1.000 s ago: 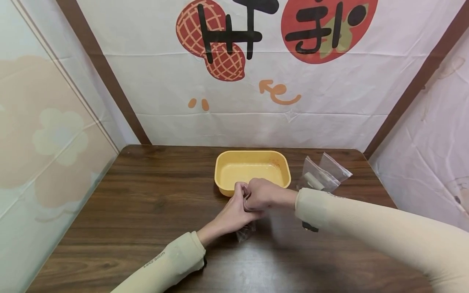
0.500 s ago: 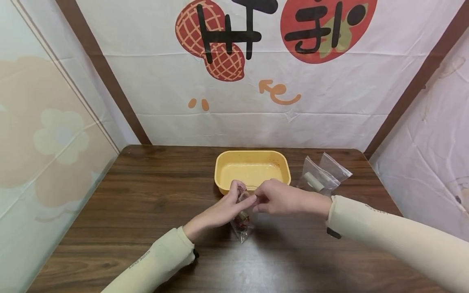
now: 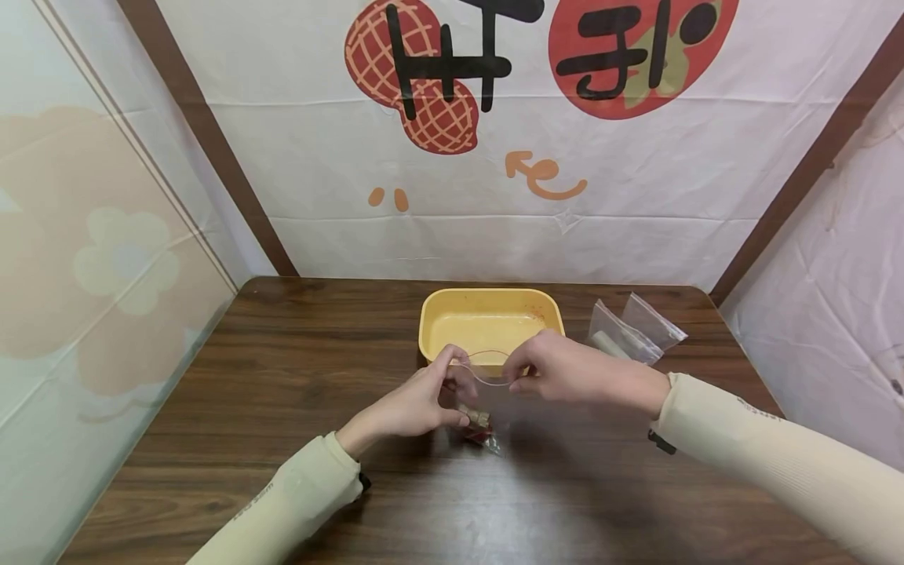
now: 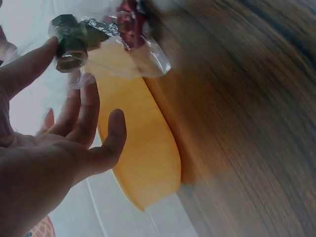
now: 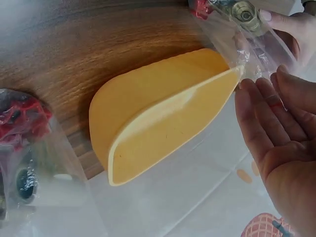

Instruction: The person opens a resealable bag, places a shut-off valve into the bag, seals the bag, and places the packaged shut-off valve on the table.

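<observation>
A clear plastic bag (image 3: 492, 446) hangs between both hands in front of the yellow tub, its mouth spread into a loop. Inside it sits a brass threaded valve fitting (image 5: 245, 15) with a red handle (image 4: 131, 24). My left hand (image 3: 417, 400) holds the bag from the left, fingers curled behind it and a fingertip against the fitting in the left wrist view. On the opposite side, my right hand (image 3: 575, 369) pinches the edge of the bag's mouth between thumb and fingers.
The yellow tub (image 3: 428, 326) stands at the back middle of the wooden table (image 3: 318, 345). To its right lie two more clear zip bags (image 3: 646, 318); one contains red handles (image 5: 29, 118) and a pale cylinder (image 5: 59, 187). A printed cloth wall (image 3: 339, 247) rises behind.
The hands were close together over the bag; my right hand has drawn away to the right, and the bag's mouth now stands wide. The bag's lower end has swung slightly right.
</observation>
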`<action>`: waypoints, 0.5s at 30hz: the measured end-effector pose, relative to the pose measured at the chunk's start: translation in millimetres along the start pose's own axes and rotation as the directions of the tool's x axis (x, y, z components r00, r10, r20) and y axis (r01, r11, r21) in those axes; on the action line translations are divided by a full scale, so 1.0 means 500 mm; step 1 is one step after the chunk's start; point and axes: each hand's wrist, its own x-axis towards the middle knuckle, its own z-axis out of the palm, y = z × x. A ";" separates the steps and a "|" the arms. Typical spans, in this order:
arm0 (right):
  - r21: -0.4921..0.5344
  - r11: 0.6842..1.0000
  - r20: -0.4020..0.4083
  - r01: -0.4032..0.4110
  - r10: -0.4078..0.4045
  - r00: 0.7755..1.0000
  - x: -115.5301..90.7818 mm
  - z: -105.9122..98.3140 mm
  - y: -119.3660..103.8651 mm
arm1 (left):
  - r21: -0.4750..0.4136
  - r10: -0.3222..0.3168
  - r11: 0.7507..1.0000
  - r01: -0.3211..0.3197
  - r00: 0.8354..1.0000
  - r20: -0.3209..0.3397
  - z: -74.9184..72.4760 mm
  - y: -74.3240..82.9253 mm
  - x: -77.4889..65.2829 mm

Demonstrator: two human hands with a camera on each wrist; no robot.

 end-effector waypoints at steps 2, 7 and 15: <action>0.004 1.000 -0.015 -0.002 0.002 1.000 -0.005 -0.001 0.003 | 0.052 0.005 0.999 -0.003 0.999 -0.036 0.001 -0.005 -0.001; 0.039 0.999 -0.070 0.011 -0.008 0.998 -0.019 0.011 0.008 | 0.126 -0.006 0.992 0.013 0.998 -0.061 0.003 -0.013 -0.002; -0.018 1.000 -0.159 -0.008 0.005 0.987 -0.033 0.033 0.017 | 0.127 -0.029 0.991 0.042 0.994 -0.103 0.002 0.000 -0.004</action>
